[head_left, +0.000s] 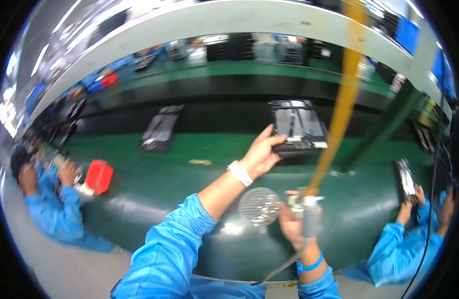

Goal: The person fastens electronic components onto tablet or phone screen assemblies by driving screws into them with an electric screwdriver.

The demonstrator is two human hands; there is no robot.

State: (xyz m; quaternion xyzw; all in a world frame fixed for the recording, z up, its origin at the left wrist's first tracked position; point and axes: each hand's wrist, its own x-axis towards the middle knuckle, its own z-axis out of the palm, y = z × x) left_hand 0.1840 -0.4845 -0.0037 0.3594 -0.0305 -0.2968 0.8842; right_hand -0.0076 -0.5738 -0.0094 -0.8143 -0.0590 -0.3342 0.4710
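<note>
My left hand (262, 152), with a white band at the wrist, is closed on the near-left edge of a flat black device (299, 124) with grey panels inside. The device is held at the edge of the dark strip beyond the green bench. My right hand (290, 224), blurred and wearing a blue wristband, is beside a grey cylindrical tool (311, 219) that hangs below a yellow strap or hose (339, 124). Its fingers are smeared, so the grip is unclear. Between my forearms a round clear dish (259, 207) contains small shiny metal pieces.
Another black device (162, 128) lies at the far left on the dark strip. A small tan scrap (200, 162) rests on the green bench (154, 184). Co-workers in blue sit at both sides, with a red container (99, 177) at left. A green post (381, 127) stands at right.
</note>
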